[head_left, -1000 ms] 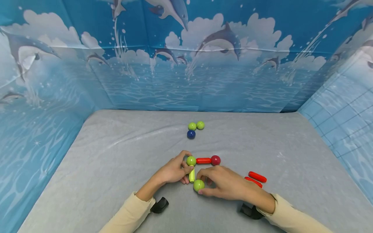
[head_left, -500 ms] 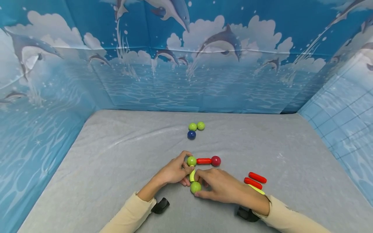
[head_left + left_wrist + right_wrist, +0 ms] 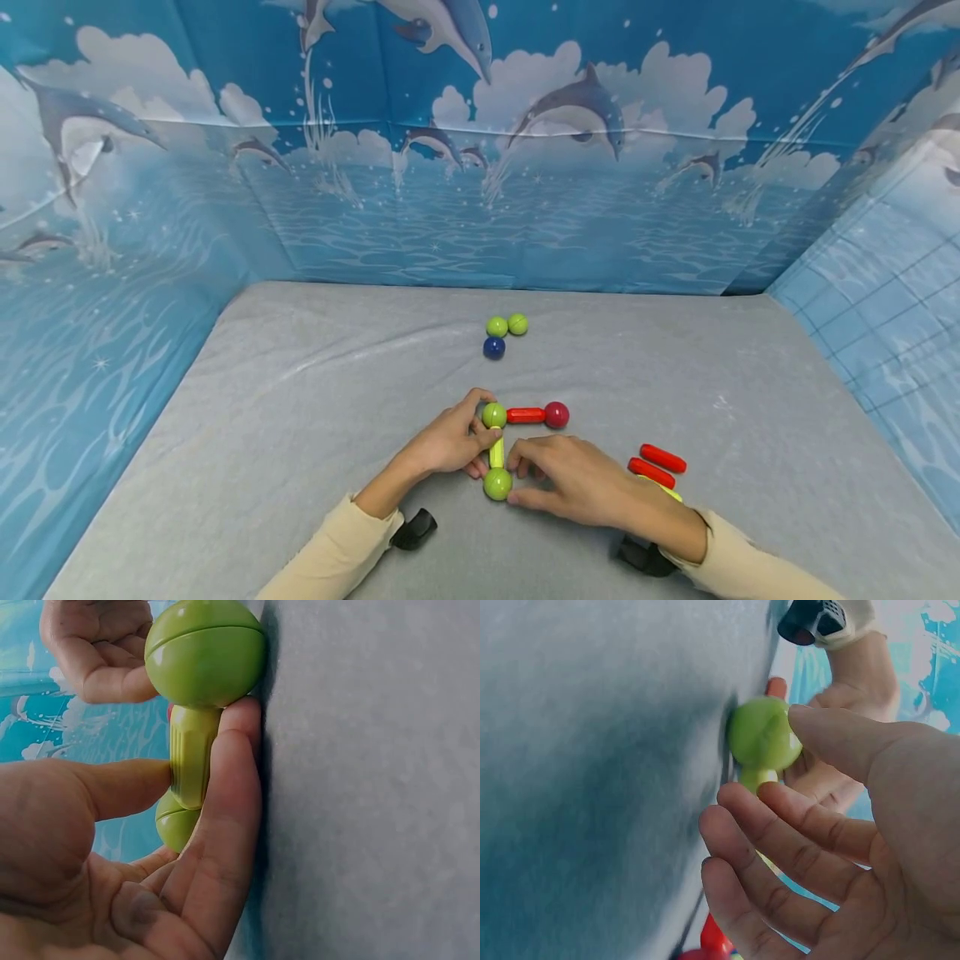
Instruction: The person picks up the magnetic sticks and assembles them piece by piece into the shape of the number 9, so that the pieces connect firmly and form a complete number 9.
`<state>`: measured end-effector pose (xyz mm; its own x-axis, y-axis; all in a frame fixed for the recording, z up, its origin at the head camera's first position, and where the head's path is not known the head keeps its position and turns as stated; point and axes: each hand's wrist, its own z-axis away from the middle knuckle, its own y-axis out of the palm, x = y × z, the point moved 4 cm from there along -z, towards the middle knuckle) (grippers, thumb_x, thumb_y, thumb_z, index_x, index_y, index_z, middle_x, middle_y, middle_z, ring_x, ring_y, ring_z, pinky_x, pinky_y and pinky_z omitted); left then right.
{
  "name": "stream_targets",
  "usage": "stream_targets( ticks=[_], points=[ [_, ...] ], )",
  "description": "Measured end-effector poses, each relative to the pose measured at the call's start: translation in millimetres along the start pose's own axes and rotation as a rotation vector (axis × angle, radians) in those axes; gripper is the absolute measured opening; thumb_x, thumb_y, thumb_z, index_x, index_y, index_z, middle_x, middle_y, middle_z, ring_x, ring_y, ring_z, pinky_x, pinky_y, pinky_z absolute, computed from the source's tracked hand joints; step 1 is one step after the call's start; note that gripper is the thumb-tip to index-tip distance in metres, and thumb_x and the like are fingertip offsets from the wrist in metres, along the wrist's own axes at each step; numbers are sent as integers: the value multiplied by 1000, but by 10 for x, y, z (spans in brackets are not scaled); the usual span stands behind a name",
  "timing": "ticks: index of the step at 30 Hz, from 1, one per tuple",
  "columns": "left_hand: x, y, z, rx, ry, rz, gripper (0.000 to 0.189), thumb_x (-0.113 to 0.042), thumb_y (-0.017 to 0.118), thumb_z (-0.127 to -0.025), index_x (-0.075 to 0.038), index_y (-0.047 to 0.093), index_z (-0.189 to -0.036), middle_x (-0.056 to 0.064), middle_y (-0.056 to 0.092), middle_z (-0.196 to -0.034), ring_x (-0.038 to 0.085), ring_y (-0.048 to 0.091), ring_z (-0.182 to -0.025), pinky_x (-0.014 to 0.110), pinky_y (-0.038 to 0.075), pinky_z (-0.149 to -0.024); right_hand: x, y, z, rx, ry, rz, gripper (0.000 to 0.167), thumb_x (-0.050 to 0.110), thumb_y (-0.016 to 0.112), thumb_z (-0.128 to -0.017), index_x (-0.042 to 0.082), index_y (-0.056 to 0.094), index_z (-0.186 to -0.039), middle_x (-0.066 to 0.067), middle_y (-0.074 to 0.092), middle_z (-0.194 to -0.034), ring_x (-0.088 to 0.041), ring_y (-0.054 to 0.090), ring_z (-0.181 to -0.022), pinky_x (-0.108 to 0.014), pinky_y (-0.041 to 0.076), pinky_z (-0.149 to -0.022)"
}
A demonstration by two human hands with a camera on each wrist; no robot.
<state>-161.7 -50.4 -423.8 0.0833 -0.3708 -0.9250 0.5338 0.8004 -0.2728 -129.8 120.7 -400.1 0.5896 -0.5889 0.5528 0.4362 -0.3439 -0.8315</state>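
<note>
Dolphin-printed curtains point(image 3: 480, 167), cropped above, back grey cloth point(image 3: 337, 392). Lower centre, my right hand point(image 3: 573, 475) curves loosely, gripping nothing; my left hand point(image 3: 445, 437) pinches a yellow rod point(image 3: 497, 454), partly thumb-covered, touching the near green ball point(image 3: 497, 484). Lower right, my forearm point(image 3: 663, 518) mostly hides a second rod point(image 3: 673, 493).

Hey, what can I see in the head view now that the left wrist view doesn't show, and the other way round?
Only the head view shows the blue ball, the pair of green balls beside it and the two loose red rods. Only the left wrist view shows the palm side of the left hand. Both show that hand gripping the yellow rod, the green ball at its near end, and the right hand.
</note>
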Motion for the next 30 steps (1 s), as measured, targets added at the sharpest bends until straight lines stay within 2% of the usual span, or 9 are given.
stream_targets(
  ticks=[10, 17, 21, 25, 30],
  points=[
    [4, 3, 1, -7, -5, -34, 44, -12, 58, -102, -4, 39, -141, 12, 64, -89, 18, 67, -58, 33, 57, -54, -122, -221, 224, -68, 56, -1, 24, 39, 73, -92, 20, 68, -105, 12, 68, -96, -1, 61, -83, -27, 54, -73],
    [1, 11, 0, -3, -2, -41, 45, -13, 58, -102, -4, 39, -142, 12, 63, -90, 18, 67, -59, 33, 57, -55, -249, -294, 356, -110, 58, -36, 23, 39, 71, -93, 19, 68, -105, 15, 66, -95, 2, 61, -82, -28, 56, -74],
    [-3, 13, -9, 4, 6, -41, 45, -13, 57, -103, -4, 38, -143, 12, 63, -90, 18, 67, -59, 33, 57, -55, -325, -338, 416, -149, 63, -2, 23, 37, 71, -94, 19, 68, -106, 13, 68, -97, -3, 62, -85, -29, 55, -75],
    [1, 19, -12, 4, 5, -50, 44, -13, 56, -103, -4, 38, -143, 11, 63, -90, 18, 67, -58, 32, 57, -55, -404, -418, 484, -165, 73, 38, 21, 37, 68, -96, 21, 68, -110, 9, 67, -106, -11, 64, -93, -35, 55, -78],
    [4, 17, -4, -20, 19, -74, 45, -13, 57, -103, -4, 39, -143, 10, 64, -89, 16, 66, -58, 31, 56, -55, -520, -587, 581, -177, -7, 12, 14, 20, 65, -99, 20, 66, -113, 9, 64, -113, -14, 63, -99, -34, 54, -80]
  ],
)
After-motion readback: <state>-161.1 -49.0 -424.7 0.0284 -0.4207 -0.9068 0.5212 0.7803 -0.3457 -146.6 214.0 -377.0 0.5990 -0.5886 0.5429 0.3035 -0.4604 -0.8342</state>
